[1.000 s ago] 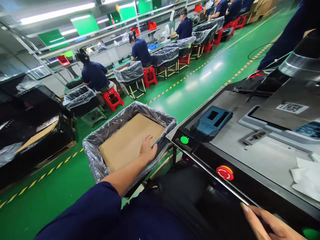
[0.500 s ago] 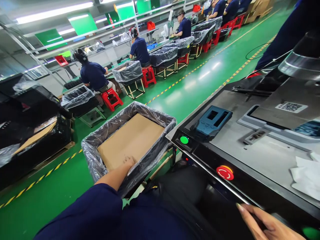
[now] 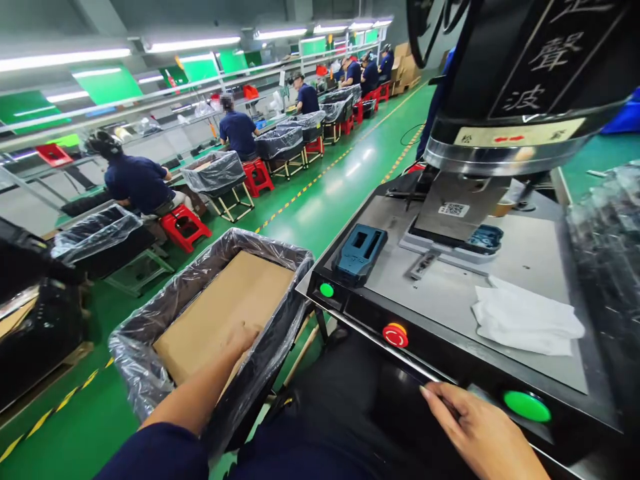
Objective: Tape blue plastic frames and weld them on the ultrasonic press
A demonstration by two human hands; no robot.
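My left hand (image 3: 244,337) reaches into a bin (image 3: 135,333) lined with clear plastic. Its fingers, slightly bent and partly blurred, rest on a brown cardboard sheet (image 3: 225,300) inside; no grasped object shows. My right hand (image 3: 480,423) hovers at the front edge of the machine, thumb and forefinger loosely curved with nothing visible between them. It is nearest to a lit green button (image 3: 527,405) and the red emergency stop button (image 3: 395,335). A blue-grey plastic housing (image 3: 361,250) with rectangular cutouts lies on the machine table's left side.
The machine head (image 3: 520,127) hangs over a grey fixture (image 3: 450,250) on the metal plate. White cloths (image 3: 525,320) lie at right, plastic-wrapped items (image 3: 607,227) beyond. A second green button (image 3: 327,290) is at the left corner. Seated co-workers (image 3: 135,170) and lined bins line the far bench.
The view has turned right and up, so more of the machine head and cloths shows. My left hand stays on the cardboard, its fingers now more bent. My right hand remains by the machine's edge.
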